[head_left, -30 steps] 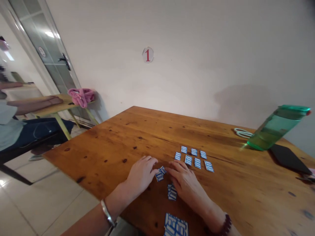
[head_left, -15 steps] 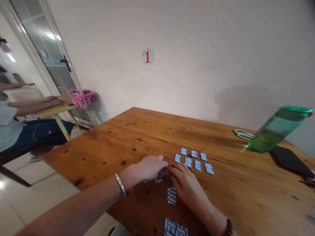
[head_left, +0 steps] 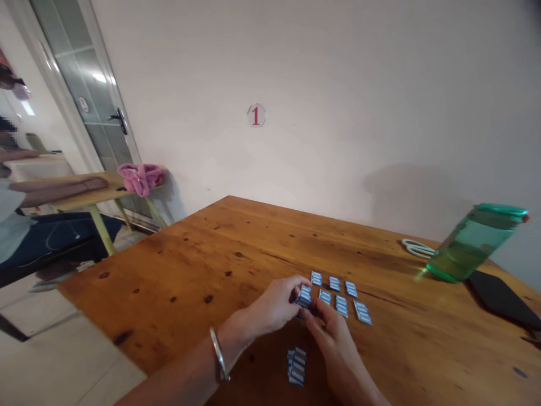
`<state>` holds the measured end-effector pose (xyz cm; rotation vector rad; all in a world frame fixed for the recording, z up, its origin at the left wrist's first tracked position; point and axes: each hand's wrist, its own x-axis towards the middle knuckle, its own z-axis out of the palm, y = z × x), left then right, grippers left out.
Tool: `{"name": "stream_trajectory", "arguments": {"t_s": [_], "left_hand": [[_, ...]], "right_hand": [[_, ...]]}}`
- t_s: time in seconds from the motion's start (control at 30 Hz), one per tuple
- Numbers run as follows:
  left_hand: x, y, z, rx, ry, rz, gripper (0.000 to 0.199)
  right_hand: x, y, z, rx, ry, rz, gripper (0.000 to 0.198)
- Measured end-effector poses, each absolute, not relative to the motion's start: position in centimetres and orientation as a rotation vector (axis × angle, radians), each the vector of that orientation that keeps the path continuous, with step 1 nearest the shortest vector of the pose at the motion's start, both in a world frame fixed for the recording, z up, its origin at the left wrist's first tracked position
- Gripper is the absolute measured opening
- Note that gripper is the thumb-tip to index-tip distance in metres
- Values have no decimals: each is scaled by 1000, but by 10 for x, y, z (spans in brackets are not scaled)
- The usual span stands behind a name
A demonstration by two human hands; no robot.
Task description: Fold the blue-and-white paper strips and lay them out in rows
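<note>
Off-white wall (head_left: 321, 84) takes up most of the background, with a glass-paned door (head_left: 101, 101) over at the left. Below it is a big knotty wooden surface (head_left: 203, 265), and someone in a pale top (head_left: 8, 220) sits off to the left. Green bottle (head_left: 469, 248) is at the far right, just beside a flat black thing (head_left: 501, 296). As for the hands, the left hand (head_left: 274, 304) has its fingers closed on a little stack of cards (head_left: 305, 295), blue and white, around the middle of the surface. Right hand (head_left: 338, 335) is right up next to it, fingers curled in; honestly can't tell if they're pinching anything. Overlapping pile of cards (head_left: 297, 366) lies nearer the person, between the forearms, and six smaller bits, separate cards (head_left: 341, 305), sit just past the hands in two rows.
</note>
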<state>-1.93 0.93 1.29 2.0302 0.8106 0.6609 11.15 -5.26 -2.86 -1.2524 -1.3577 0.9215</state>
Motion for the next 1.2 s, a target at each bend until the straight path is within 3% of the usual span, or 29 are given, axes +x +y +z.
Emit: {"name": "stream_trajectory", "arguments": {"t_s": [0.17, 0.37, 0.57, 0.77, 1.07, 1.2], "left_hand": [[-2, 11, 1, 1814, 771, 785, 60], [-3, 15, -10, 1614, 699, 836, 33], [-12, 24, -4, 1487, 851, 960, 10], [-13, 18, -11, 2010, 1073, 1048, 15], [4, 22, 12, 2667, 1066, 594, 12], [14, 23, 8, 2855, 1077, 461, 23]], "right_hand": [[121, -43, -42, -1166, -1127, 1032, 25], [120, -43, -37, -1153, -1177, 1068, 32], [130, -44, -27, -1311, -1152, 762, 29], [149, -44, -18, -1378, -1023, 500, 29], [150, -46, -8, -1357, -988, 413, 25], [151, -45, -8, -1347, -987, 400, 25]]}}
